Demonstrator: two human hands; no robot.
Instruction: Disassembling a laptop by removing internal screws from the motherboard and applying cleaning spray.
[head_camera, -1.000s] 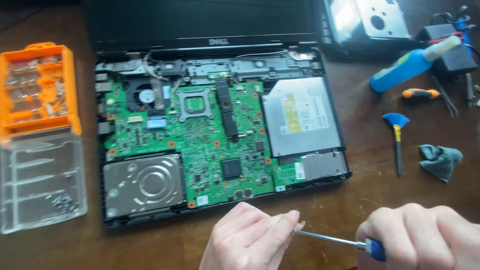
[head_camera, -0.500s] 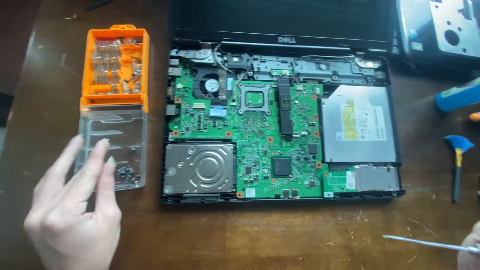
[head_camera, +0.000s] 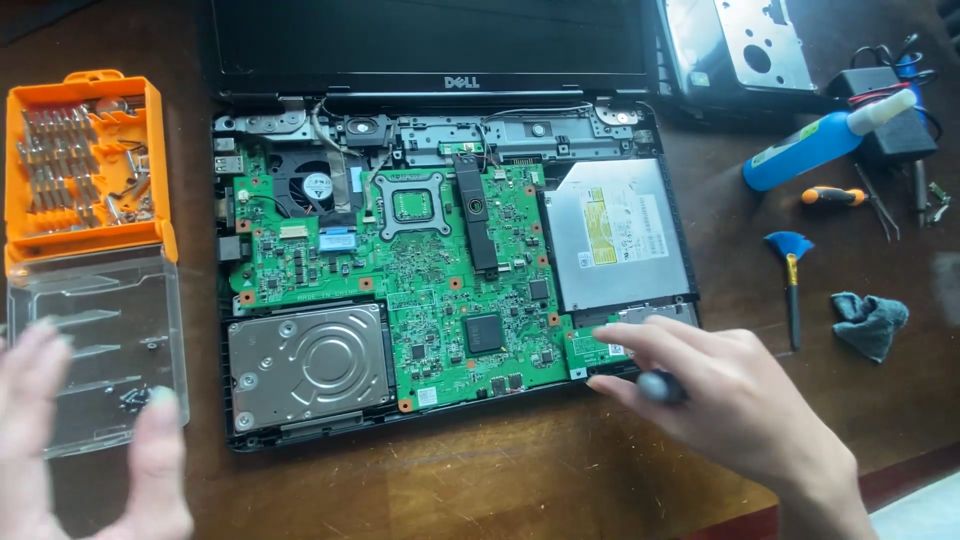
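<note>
A dark screwdriver handle (head_camera: 662, 387) is pinched in the right hand (head_camera: 735, 400), at the 5 o'clock corner of the opened black laptop (head_camera: 450, 280) with its green board. The blurry left hand (head_camera: 75, 440) is spread open over the clear plastic lid (head_camera: 95, 345), at 9 o'clock from the laptop. An orange bit case (head_camera: 85, 165) is seen at 10 o'clock.
</note>
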